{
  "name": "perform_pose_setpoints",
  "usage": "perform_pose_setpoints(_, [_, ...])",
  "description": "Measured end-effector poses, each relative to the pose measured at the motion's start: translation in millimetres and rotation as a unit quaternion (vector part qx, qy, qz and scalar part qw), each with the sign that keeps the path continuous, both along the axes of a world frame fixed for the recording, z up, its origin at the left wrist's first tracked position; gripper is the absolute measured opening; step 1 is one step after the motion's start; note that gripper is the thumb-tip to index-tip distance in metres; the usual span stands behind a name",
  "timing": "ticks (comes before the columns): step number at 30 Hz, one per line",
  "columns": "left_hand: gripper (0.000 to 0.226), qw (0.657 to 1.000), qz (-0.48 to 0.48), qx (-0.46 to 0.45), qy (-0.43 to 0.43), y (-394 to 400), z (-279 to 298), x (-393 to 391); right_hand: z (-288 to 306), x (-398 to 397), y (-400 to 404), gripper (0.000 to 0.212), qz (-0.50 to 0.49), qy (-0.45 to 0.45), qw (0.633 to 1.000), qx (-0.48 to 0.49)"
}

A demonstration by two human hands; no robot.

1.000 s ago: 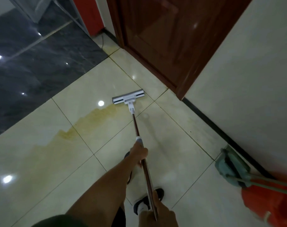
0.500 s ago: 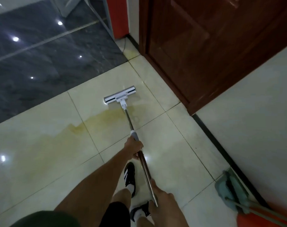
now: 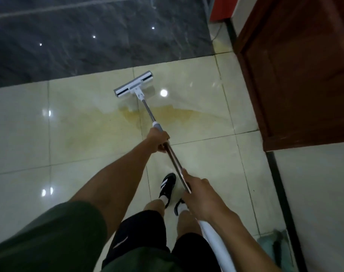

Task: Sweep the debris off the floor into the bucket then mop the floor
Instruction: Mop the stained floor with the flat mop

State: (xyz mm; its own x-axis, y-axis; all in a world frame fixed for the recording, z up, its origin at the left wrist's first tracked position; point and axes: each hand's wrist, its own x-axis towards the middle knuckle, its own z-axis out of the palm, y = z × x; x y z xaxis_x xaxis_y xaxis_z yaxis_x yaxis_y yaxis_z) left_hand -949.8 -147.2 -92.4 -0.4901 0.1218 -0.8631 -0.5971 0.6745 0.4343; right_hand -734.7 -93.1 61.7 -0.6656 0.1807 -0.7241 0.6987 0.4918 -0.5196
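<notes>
Flat mop (image 3: 134,87) head on cream floor tiles (image 3: 78,146), at far edge of yellowish wet streak (image 3: 167,112); left hand (image 3: 158,141) and right hand (image 3: 199,195) clench its metal handle (image 3: 174,157), left farther down.

The person wears a dark olive-green short-sleeved top (image 3: 55,238), its loose sleeve ending above the elbow, so both forearms are bare down to the left hand (image 3: 158,141) and the right hand (image 3: 198,197). Below it are black shorts (image 3: 139,232) reaching to just above the knees, with a thin pale slanted mark on the left leg. On the feet are white socks (image 3: 164,198) and black shoes (image 3: 167,185) with white stripes across the side.
</notes>
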Motion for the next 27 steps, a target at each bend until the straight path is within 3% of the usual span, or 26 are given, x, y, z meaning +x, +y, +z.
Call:
perform_pose_setpoints(15, [0.014, 0.961, 0.271, -0.021, 0.053, -137.2, 7.9, -38.2, -10.9, -79.3, -31.7, 0.066, 0.252, 0.059, 0.966, -0.018])
perform_pose_setpoints(27, [0.022, 0.894, 0.444, -0.001, 0.057, -292.9, -14.2, -153.8, -38.7, -258.5, -137.6, 0.065, 0.428, 0.096, 0.899, 0.009])
